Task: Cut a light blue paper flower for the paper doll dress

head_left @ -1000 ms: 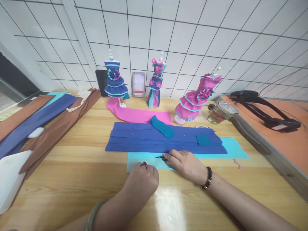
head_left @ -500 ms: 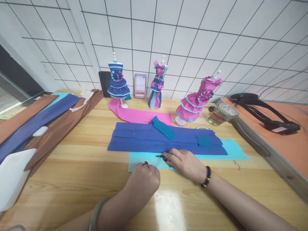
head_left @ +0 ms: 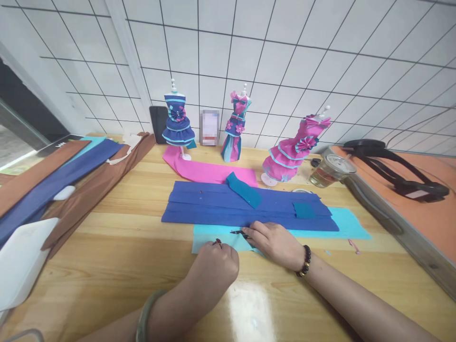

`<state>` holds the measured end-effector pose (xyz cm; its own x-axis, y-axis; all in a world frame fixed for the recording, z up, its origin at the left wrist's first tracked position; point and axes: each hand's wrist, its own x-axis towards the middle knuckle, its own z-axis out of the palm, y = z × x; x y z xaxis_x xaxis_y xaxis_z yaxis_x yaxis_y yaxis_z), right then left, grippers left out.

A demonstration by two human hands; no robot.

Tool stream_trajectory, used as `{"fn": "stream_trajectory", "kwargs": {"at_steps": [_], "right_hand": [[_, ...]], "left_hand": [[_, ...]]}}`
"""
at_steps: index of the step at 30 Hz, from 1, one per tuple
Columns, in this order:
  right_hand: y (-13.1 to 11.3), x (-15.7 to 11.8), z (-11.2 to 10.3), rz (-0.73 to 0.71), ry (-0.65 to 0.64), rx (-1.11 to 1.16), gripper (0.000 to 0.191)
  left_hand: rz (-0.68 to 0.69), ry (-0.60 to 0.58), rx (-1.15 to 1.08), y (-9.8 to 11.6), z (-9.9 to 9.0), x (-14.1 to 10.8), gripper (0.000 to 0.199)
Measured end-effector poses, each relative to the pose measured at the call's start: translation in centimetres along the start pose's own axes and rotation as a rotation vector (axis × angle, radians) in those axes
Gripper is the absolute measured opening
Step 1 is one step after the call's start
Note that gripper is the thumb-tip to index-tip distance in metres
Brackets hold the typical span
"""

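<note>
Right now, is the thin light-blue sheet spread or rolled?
Spread where visible: the light-blue sheet lies flat on the wooden tabletop at right.

The bench is showing smooth, varnished wood grain and catching a glossy white glare. The dark blue sheet is looking matt, like crepe paper or thin cloth, creasing along long folds; the light blue sheet beneath and the pink sheet are appearing equally matt. The black beaded bracelet is gleaming, and the bangle is shining smoothly, stone-like. The lidded cup is looking clear, like glass or plastic. The white case is resembling smooth plastic, while the wall tiles are wearing a faint satin sheen.
</note>
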<state>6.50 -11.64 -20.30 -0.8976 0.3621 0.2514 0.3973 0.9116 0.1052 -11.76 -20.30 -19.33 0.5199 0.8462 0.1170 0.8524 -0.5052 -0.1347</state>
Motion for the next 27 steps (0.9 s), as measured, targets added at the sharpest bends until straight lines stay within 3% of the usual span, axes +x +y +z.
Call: {"fn": "stream_trajectory", "kwargs": {"at_steps": [19, 27], "right_hand": [[0.04, 0.45, 0.26, -0.022, -0.033, 0.007, 0.026], [0.18, 0.02, 0.78, -0.025, -0.024, 0.012, 0.026]], "left_hand": [[0.000, 0.041, 0.001, 0.07, 0.23, 0.05, 0.018], [0.007, -0.014, -0.011, -0.01, -0.41, 0.02, 0.017]]}}
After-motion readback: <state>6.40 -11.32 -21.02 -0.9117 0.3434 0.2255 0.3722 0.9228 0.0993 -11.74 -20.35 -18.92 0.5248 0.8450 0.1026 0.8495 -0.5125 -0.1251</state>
